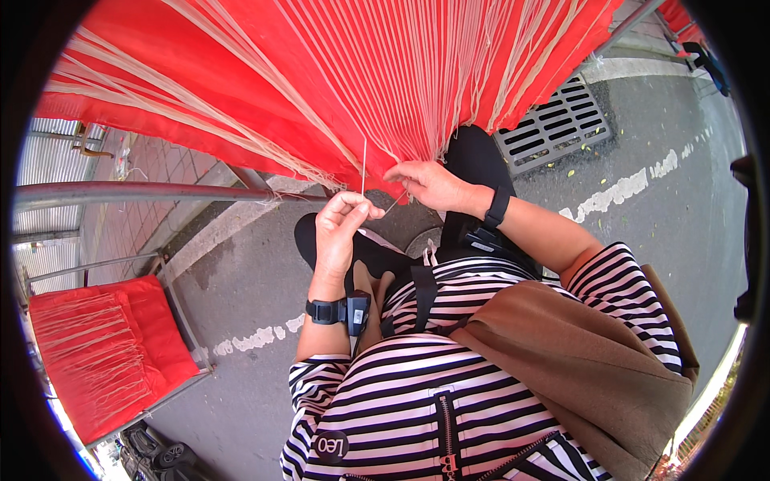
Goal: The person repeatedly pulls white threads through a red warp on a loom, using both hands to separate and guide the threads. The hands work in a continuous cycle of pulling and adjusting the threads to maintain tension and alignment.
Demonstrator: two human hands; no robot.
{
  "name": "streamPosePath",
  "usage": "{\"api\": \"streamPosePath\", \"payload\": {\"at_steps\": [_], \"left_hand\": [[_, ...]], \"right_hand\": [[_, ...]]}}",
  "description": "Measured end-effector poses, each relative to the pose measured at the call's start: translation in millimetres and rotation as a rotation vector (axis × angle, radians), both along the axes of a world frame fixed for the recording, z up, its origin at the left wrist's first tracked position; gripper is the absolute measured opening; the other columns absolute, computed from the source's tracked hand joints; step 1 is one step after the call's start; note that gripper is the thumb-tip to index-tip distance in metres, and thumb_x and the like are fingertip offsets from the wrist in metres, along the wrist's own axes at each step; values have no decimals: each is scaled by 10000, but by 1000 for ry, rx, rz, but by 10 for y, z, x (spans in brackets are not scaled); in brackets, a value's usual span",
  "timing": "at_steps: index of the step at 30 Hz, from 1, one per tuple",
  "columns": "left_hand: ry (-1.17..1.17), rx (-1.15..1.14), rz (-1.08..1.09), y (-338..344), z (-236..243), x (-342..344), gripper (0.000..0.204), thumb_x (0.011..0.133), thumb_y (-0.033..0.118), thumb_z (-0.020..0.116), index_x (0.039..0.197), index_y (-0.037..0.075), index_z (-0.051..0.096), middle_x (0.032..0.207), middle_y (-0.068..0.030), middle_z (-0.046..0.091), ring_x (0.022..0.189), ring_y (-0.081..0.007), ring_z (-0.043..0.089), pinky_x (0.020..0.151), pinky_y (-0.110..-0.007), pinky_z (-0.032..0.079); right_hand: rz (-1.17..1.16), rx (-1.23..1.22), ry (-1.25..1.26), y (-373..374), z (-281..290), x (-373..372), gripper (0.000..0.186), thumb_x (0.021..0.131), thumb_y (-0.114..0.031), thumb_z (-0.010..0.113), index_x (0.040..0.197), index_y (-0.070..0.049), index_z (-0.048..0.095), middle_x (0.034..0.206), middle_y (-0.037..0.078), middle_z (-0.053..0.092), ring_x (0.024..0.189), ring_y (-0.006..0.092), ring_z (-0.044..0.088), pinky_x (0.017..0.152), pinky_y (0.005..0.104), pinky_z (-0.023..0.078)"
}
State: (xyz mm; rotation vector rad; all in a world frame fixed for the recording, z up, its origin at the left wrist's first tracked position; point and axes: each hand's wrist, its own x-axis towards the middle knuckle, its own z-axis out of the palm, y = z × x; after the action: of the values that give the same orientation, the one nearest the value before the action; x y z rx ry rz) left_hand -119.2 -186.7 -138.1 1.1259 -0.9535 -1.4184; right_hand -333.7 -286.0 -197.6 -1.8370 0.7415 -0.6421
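A large red cloth [281, 104] stretches in front of me, covered with many thin pale strands [417, 72] that fan out from the near edge. Close to that edge, my left hand [341, 228] is closed in a pinch. A thin, straight pale stick [364, 164], perhaps a needle, rises from its fingertips. My right hand [433, 184] reaches in from the right with thumb and fingers together at the strands' near ends. Between both hands runs a short thin line [395, 202], apparently a strand; its ends are hidden in the fingers.
A metal rail [136, 192] crosses at the left beside the cloth. Lower left stands another frame with a red cloth [96, 353] and pale strands. A drain grate [553, 124] lies in the road at the right. My dark-trousered knees are under the cloth's edge.
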Motion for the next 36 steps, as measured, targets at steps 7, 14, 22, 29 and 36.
{"api": "streamPosePath", "payload": {"at_steps": [7,14,22,29,36], "left_hand": [[-27,-12,-60,61,41,13,42,981,53,617,964,18,631,860,-86,693,847,-185,684,849,-328,539],[30,-12,-151,226,200,80,32,963,25,651,989,13,638,877,-67,696,843,-154,676,837,-303,538],[-1,-37,-261,368,398,33,29,969,26,660,987,3,653,936,-43,653,905,-126,646,839,-267,507],[-104,-61,-411,336,422,-103,58,954,56,682,971,6,660,941,-31,662,902,-112,614,853,-275,490],[-236,-150,-409,276,504,-87,140,937,50,696,1074,22,686,1057,-51,699,1006,-130,640,934,-291,492]], "right_hand": [[-121,59,-43,-379,-74,-80,358,945,81,476,1257,-10,625,1137,167,714,1114,247,685,964,363,543],[-228,122,-47,-654,-129,-138,333,961,63,492,1255,-14,628,1122,140,715,1083,198,684,962,321,537],[40,303,-119,-316,395,-25,242,1025,-100,547,1210,12,655,1082,108,720,1006,159,695,931,308,546],[265,442,-469,92,1288,-3,342,1113,-258,445,1264,-19,637,1054,66,710,1018,146,671,918,299,524],[294,407,-489,347,1541,-105,221,1080,-150,514,1124,9,660,934,33,670,936,112,650,846,277,529]]}}
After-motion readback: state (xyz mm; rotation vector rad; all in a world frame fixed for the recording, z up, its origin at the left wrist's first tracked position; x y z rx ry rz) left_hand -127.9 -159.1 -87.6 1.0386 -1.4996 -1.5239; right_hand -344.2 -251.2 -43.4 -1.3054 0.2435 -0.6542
